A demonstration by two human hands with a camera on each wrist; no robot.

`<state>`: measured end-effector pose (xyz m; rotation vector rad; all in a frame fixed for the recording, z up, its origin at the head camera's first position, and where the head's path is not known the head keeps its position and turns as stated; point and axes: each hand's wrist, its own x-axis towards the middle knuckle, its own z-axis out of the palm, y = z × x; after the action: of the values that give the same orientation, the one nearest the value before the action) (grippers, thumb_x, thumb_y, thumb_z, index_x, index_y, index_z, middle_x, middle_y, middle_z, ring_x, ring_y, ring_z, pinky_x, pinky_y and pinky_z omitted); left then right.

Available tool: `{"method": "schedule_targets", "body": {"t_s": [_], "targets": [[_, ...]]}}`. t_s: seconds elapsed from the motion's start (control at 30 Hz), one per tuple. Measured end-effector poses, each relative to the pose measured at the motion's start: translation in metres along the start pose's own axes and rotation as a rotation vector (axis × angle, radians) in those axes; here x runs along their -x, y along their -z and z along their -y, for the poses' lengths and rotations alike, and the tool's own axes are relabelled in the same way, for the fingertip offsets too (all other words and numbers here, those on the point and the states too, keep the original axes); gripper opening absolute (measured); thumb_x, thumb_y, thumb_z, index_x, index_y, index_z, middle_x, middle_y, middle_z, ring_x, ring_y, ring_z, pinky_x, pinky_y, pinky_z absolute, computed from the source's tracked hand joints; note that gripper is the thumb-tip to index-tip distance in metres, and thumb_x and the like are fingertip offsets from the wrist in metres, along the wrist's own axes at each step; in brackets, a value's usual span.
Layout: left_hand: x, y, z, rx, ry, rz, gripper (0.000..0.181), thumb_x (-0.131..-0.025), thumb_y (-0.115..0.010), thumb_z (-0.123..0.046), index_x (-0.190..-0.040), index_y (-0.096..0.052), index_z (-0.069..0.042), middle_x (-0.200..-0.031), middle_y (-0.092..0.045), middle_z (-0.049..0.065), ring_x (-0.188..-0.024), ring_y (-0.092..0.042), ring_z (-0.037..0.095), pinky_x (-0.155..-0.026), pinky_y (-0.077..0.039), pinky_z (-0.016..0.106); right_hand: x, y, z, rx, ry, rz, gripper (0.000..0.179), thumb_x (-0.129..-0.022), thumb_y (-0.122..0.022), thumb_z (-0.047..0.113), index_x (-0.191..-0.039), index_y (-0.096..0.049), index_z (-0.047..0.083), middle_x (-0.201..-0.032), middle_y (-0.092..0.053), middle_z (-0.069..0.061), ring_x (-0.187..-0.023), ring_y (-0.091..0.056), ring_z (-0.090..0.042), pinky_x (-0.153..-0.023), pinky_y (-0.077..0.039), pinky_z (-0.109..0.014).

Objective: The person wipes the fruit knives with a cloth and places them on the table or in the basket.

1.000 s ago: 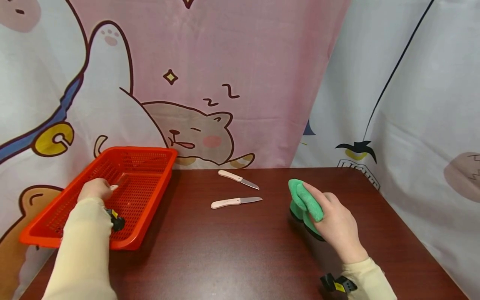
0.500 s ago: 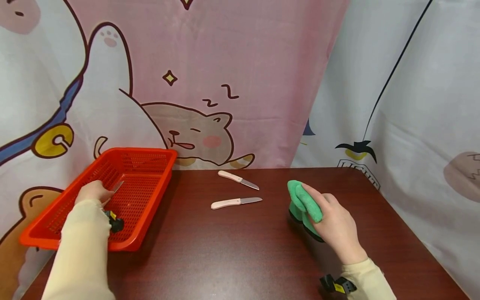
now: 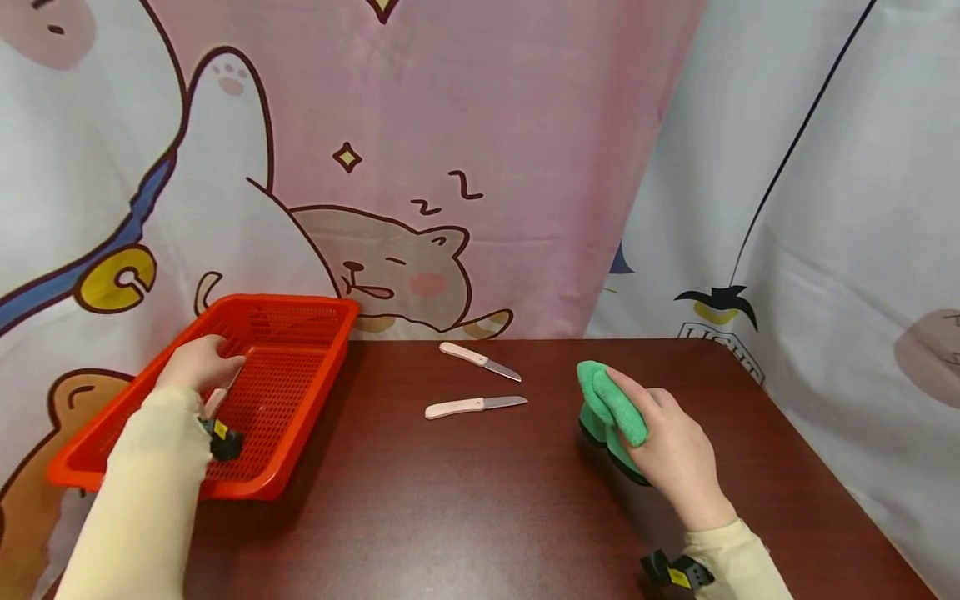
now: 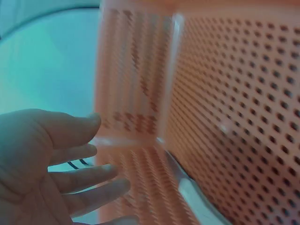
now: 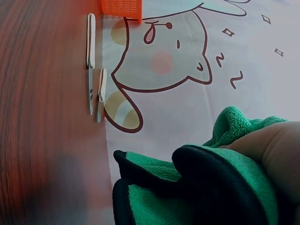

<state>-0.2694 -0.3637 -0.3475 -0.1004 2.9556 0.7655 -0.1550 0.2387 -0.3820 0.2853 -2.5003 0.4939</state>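
Observation:
My left hand [image 3: 197, 363] is above the red plastic basket [image 3: 306, 417]. Its fingers [image 4: 93, 180] are spread and hold nothing in the left wrist view. Beside them, a small knife with a pale handle [image 4: 197, 201] lies in the basket; in the head view the hand partly covers this knife [image 3: 216, 403]. My right hand [image 3: 678, 454] grips a bunched green cloth with dark edging [image 3: 611, 404] over the right side of the table. The cloth's folds [image 5: 197, 183] hang below the fingers in the right wrist view.
Two more pale-handled knives lie on the brown table [image 3: 450, 517]: one knife [image 3: 480, 360] near the back edge, another knife [image 3: 476, 407] just in front, blades pointing right. A printed cartoon curtain [image 3: 525, 167] hangs right behind the table.
My left hand has let go of the knife, opened and drawn slightly up; the knife's handle now shows in the basket. The right hand and the cloth stay in place.

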Motion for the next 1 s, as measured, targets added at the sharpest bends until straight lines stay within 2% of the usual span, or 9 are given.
{"method": "schedule_targets", "body": {"t_s": [0.13,0.3,0.53,0.77,0.87,1.0], "targets": [[0.000,0.007,-0.022,-0.055,-0.106,-0.042,0.073,-0.100,-0.056,-0.036,-0.143,-0.031,0.017,-0.139,-0.038,0.042,-0.122,-0.041,0.057,-0.100,-0.032,0.068,-0.001,0.000,0.001,-0.006,-0.001,0.000,0.077,-0.075,-0.082,0.007,-0.143,-0.052,0.028,-0.104,-0.060,-0.015,-0.070,-0.061,-0.029,-0.047,-0.042,-0.038],[0.007,0.016,-0.057,-0.089,-0.222,-0.112,0.071,-0.100,-0.056,-0.037,-0.144,-0.033,0.013,-0.135,-0.044,0.040,-0.120,-0.045,0.055,-0.099,-0.035,0.067,-0.002,0.001,0.003,-0.004,0.007,-0.001,0.079,-0.075,-0.082,0.006,-0.143,-0.052,0.029,-0.104,-0.060,-0.015,-0.072,-0.062,-0.029,-0.047,-0.043,-0.038],[0.019,0.015,-0.107,-0.082,-0.306,-0.166,0.065,-0.098,-0.060,-0.029,-0.142,-0.037,0.013,-0.134,-0.047,0.038,-0.119,-0.048,0.053,-0.098,-0.037,0.065,-0.005,0.000,0.007,-0.012,0.024,-0.013,0.079,-0.075,-0.081,0.005,-0.144,-0.051,0.028,-0.106,-0.060,-0.015,-0.078,-0.063,-0.031,-0.048,-0.045,-0.041],[0.035,0.003,-0.150,-0.057,-0.387,-0.175,0.065,-0.097,-0.062,-0.025,-0.145,-0.037,0.011,-0.144,-0.040,0.035,-0.130,-0.039,0.051,-0.106,-0.031,0.063,-0.009,0.000,0.012,-0.028,0.031,-0.027,0.077,-0.076,-0.081,0.006,-0.144,-0.051,0.029,-0.107,-0.060,-0.014,-0.081,-0.062,-0.030,-0.051,-0.046,-0.043],[0.040,-0.008,-0.167,-0.056,-0.420,-0.191,0.065,-0.096,-0.064,-0.023,-0.146,-0.037,0.009,-0.145,-0.041,0.032,-0.131,-0.040,0.048,-0.107,-0.032,0.061,-0.012,-0.001,0.015,-0.036,0.035,-0.032,0.077,-0.076,-0.080,0.006,-0.144,-0.052,0.029,-0.108,-0.060,-0.014,-0.082,-0.062,-0.030,-0.052,-0.047,-0.044],[0.044,-0.029,-0.182,-0.071,-0.482,-0.256,0.063,-0.094,-0.067,-0.022,-0.144,-0.042,0.007,-0.140,-0.048,0.030,-0.126,-0.046,0.045,-0.104,-0.037,0.058,-0.015,-0.002,0.019,-0.051,0.033,-0.030,0.076,-0.076,-0.080,0.006,-0.144,-0.052,0.029,-0.108,-0.060,-0.014,-0.081,-0.062,-0.030,-0.052,-0.046,-0.043]]}}
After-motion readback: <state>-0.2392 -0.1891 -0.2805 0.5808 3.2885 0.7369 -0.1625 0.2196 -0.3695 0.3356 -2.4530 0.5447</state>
